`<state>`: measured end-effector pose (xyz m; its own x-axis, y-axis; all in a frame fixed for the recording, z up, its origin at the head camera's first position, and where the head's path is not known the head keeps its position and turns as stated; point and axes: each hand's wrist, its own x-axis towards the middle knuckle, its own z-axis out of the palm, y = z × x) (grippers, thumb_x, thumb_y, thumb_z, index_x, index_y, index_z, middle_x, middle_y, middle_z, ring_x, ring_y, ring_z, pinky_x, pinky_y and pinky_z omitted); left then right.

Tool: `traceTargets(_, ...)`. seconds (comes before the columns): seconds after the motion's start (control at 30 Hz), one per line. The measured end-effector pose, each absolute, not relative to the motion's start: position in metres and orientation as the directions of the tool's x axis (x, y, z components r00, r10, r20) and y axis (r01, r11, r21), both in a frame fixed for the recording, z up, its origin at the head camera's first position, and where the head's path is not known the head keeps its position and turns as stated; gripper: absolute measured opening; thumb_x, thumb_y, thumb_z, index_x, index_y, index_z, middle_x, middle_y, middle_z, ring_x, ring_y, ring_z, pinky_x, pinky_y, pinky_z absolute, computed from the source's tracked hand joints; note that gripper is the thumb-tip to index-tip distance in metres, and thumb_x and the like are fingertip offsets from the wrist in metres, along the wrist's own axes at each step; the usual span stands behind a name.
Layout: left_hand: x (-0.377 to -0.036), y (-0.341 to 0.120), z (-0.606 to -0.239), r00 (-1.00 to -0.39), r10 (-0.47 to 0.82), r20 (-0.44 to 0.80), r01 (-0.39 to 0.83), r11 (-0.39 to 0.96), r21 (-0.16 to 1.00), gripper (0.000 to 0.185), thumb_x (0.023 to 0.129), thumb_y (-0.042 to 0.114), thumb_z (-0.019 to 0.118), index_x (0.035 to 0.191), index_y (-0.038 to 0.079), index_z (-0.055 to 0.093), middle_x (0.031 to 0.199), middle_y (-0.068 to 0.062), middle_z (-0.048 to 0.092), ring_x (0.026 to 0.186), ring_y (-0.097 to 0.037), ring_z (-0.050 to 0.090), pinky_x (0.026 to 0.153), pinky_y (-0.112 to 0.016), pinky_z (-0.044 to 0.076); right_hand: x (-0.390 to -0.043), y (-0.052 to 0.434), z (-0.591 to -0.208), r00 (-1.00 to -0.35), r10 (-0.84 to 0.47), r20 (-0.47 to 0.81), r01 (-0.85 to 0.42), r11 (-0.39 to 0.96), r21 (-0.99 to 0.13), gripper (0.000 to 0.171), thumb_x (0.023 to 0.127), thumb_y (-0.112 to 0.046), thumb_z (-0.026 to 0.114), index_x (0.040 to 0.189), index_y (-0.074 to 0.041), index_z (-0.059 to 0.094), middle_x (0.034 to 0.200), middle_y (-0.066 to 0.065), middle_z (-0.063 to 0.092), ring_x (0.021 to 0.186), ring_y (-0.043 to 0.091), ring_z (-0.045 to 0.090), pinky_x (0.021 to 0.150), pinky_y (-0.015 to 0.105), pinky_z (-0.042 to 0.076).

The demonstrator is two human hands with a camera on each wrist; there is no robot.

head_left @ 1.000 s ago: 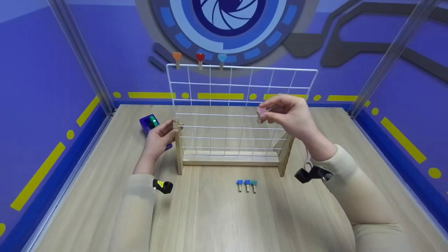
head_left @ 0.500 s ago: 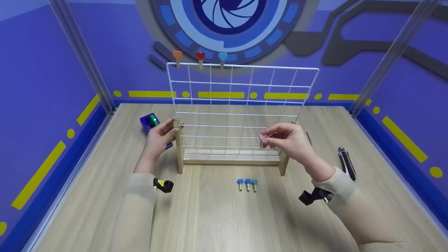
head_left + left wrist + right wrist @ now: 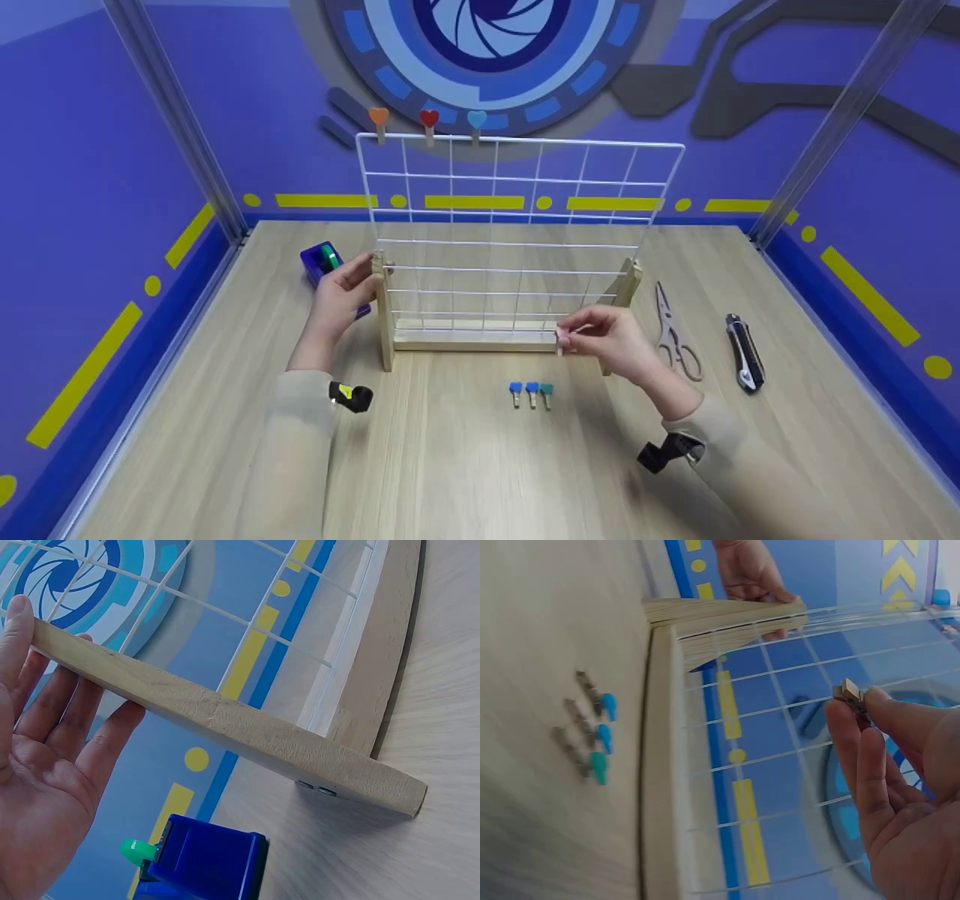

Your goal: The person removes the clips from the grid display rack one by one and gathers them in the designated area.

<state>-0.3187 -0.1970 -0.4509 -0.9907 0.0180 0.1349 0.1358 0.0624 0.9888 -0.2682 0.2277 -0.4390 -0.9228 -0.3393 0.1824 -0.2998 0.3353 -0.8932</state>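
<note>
The right hand (image 3: 607, 341) comes down fast: a second ago it was up at mid-grid with the pink heart clip (image 3: 561, 339), and now it sits low, just in front of the wooden base bar (image 3: 472, 341) of the wire grid rack (image 3: 517, 217), near its right foot. The clip has travelled with it; thumb and forefinger still pinch it, and the right wrist view shows the wooden peg end (image 3: 850, 694) poking out between the fingers (image 3: 870, 757). So that clip is off the grid and close to the desk (image 3: 450, 465), almost over the row of three clips (image 3: 530, 394), two blue and one teal, lying just in front of the rack. My read: it is about to join that row.

The left hand (image 3: 341, 296) has not budged. It steadies the rack's left wooden upright (image 3: 384, 315), fingers straight along the post and the palm open beside it in the left wrist view, resting on rather than curling round.

Three heart clips, orange (image 3: 379, 120), red (image 3: 429, 121) and light blue (image 3: 477, 121), remain on the top wire.

For room: bare desk lies in front of the row and to its left. To the right, the scissors (image 3: 675, 330) and a utility knife (image 3: 744, 352) lie near, uncovered now that the arm has dropped. The blue box (image 3: 321, 262) sits just behind the left hand.
</note>
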Motion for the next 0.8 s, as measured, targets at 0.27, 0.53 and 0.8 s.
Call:
traceTargets(0.27, -0.318, -0.197, -0.452, -0.991, 0.015, 0.13, 0.131, 0.065, 0.989, 0.056, 0.102, 0.018, 0.063, 0.154, 0.004, 0.046, 0.149, -0.023, 0.056, 0.109, 0.004, 0.066, 0.097, -0.02, 0.058, -0.263, 0.233, -0.479, -0.937, -0.346, 0.04, -0.179, 0.38, -0.908, 0.021, 0.089, -0.008, 0.079, 0.106, 0.004, 0.074, 0.092, 0.012, 0.077, 0.076, 0.011, 0.074, 0.066, 0.025, 0.061)
traceTargets(0.53, -0.319, -0.197, -0.453, -0.991, 0.009, 0.133, 0.134, 0.073, 0.988, 0.055, 0.101, 0.022, 0.064, 0.153, 0.008, 0.049, 0.147, -0.02, 0.059, 0.112, 0.001, 0.067, 0.097, -0.021, 0.057, -0.259, 0.236, -0.504, -0.935, -0.353, -0.027, -0.142, 0.444, -0.885, 0.016, 0.089, -0.005, 0.079, 0.098, 0.006, 0.073, 0.09, 0.011, 0.072, 0.075, 0.01, 0.067, 0.063, 0.022, 0.061)
traceTargets(0.8, -0.319, -0.197, -0.452, -0.99, 0.014, 0.142, 0.143, 0.076, 0.987, 0.054, 0.103, 0.018, 0.062, 0.153, 0.005, 0.047, 0.148, -0.022, 0.058, 0.111, 0.002, 0.066, 0.097, -0.021, 0.058, -0.26, 0.236, -0.52, -0.938, -0.343, -0.053, -0.133, 0.496, -0.858, 0.008, 0.087, 0.001, 0.077, 0.096, 0.002, 0.075, 0.081, 0.007, 0.071, 0.066, 0.01, 0.059, 0.055, 0.02, 0.05)
